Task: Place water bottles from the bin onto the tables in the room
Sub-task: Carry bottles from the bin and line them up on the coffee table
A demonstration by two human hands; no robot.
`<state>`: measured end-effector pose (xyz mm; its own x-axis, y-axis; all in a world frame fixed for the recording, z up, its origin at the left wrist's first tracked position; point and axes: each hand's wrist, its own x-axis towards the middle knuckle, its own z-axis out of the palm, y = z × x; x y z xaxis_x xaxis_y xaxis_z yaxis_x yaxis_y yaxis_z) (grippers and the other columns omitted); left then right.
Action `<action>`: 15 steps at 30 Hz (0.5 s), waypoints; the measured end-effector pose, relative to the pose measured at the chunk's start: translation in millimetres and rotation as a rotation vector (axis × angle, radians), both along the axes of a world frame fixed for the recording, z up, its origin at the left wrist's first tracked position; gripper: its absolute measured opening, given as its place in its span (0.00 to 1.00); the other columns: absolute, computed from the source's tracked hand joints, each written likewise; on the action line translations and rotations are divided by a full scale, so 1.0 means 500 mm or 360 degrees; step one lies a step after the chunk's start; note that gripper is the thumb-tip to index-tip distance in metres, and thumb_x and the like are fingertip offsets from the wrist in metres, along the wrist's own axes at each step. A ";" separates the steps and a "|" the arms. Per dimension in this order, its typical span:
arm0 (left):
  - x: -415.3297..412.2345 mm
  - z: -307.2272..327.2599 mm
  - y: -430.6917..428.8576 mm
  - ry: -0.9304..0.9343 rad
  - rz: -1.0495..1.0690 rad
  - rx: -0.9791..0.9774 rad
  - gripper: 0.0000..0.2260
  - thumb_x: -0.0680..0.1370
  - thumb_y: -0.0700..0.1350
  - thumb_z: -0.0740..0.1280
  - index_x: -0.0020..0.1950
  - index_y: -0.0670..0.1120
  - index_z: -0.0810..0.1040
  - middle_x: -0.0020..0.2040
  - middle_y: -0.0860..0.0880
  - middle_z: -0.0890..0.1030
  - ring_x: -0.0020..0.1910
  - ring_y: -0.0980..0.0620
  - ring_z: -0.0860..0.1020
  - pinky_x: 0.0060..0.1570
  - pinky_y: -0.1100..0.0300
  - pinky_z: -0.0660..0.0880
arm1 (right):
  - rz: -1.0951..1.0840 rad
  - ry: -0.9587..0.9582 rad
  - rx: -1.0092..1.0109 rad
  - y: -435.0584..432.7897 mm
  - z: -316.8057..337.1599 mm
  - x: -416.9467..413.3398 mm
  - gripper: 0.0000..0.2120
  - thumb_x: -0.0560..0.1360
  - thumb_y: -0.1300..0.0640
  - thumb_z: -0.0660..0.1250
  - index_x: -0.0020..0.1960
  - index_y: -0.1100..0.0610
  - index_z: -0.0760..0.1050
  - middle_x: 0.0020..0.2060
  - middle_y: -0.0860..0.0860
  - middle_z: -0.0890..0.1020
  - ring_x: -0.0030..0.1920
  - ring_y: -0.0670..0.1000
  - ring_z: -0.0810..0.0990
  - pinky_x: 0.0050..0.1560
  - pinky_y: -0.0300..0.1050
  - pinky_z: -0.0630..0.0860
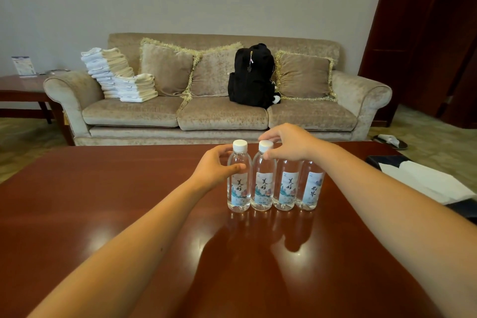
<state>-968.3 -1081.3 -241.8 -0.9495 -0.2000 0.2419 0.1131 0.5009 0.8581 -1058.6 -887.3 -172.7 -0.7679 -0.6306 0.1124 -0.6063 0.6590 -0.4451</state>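
Water bottle (238, 183) at the row's left end is gripped by the left hand (214, 170), fingers curled round its shoulder, thumb across the front. The right hand (289, 142) pinches the second bottle (263, 186) at cap and neck, and hides the tops of the third bottle (285, 188) and fourth bottle (311, 186). All four stand upright in a tight row on the glossy brown table (129, 201). Beyond it is a beige sofa (134, 111) bearing folded towels (113, 72) and a black backpack (251, 77).
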 end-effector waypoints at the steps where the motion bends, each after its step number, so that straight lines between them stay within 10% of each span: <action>1: 0.002 -0.001 0.001 0.0002 -0.0006 0.0016 0.26 0.72 0.46 0.77 0.68 0.50 0.75 0.58 0.53 0.79 0.62 0.52 0.76 0.61 0.52 0.73 | -0.0004 0.0016 0.0011 0.002 -0.005 0.005 0.26 0.72 0.52 0.76 0.68 0.50 0.76 0.66 0.47 0.78 0.67 0.49 0.76 0.67 0.50 0.73; 8: 0.022 -0.020 0.015 -0.0020 0.0036 -0.0025 0.36 0.73 0.50 0.75 0.77 0.50 0.63 0.74 0.48 0.67 0.72 0.48 0.67 0.70 0.48 0.68 | -0.0092 0.0513 0.0006 0.012 -0.053 0.076 0.31 0.78 0.47 0.68 0.78 0.46 0.61 0.78 0.47 0.62 0.80 0.50 0.51 0.79 0.54 0.44; 15: 0.111 -0.064 0.040 0.0132 0.0158 -0.0539 0.39 0.75 0.53 0.72 0.79 0.53 0.52 0.77 0.52 0.58 0.74 0.52 0.63 0.66 0.53 0.70 | -0.0171 0.0683 -0.0369 0.033 -0.161 0.187 0.34 0.79 0.51 0.67 0.80 0.46 0.55 0.81 0.45 0.45 0.81 0.49 0.43 0.79 0.55 0.51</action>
